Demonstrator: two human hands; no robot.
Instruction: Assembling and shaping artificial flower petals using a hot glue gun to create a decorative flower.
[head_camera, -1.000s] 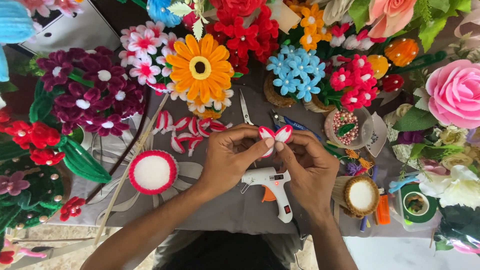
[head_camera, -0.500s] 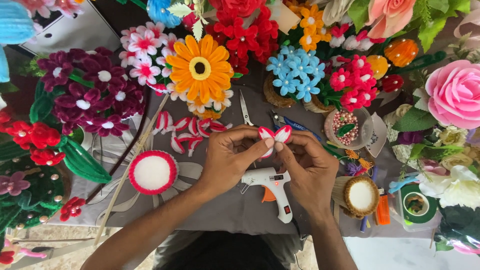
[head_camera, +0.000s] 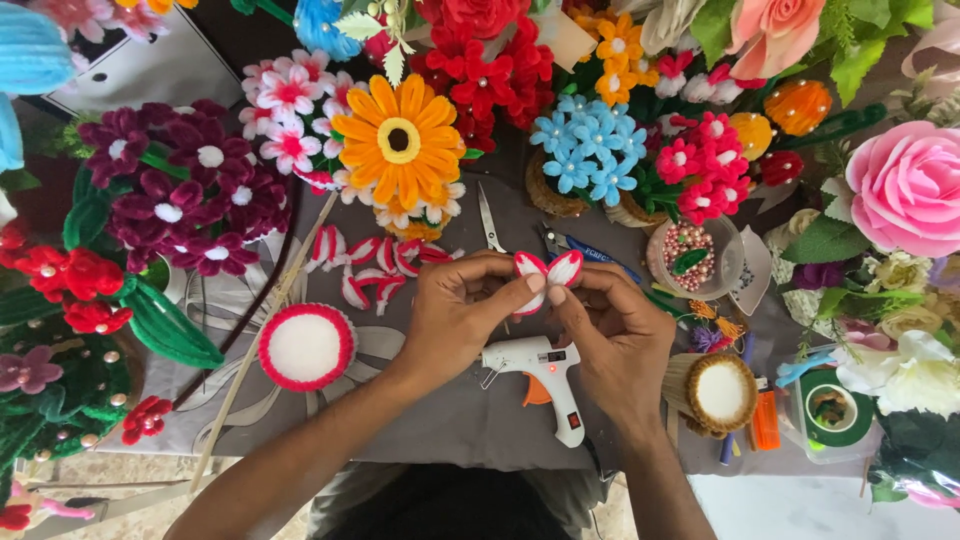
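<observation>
Here, left hand (head_camera: 455, 320) and right hand (head_camera: 612, 335) pinch petals (head_camera: 547, 270) (apparently joined) over grey cloth (head_camera: 450, 420).

Both forearms converge just above the white glue gun (head_camera: 535, 372). Left hand (head_camera: 455, 315) and right hand (head_camera: 615, 335) fingertips meet, each in a closed pinch grip.

The glue gun (head_camera: 537, 372) lies between the round disc (head_camera: 306, 346) and the small bowl (head_camera: 720, 392).

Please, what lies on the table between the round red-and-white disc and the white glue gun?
In the head view, the left forearm crosses above the stretch between the red-and-white disc and the glue gun; beneath it only the grey table cover shows.
</observation>
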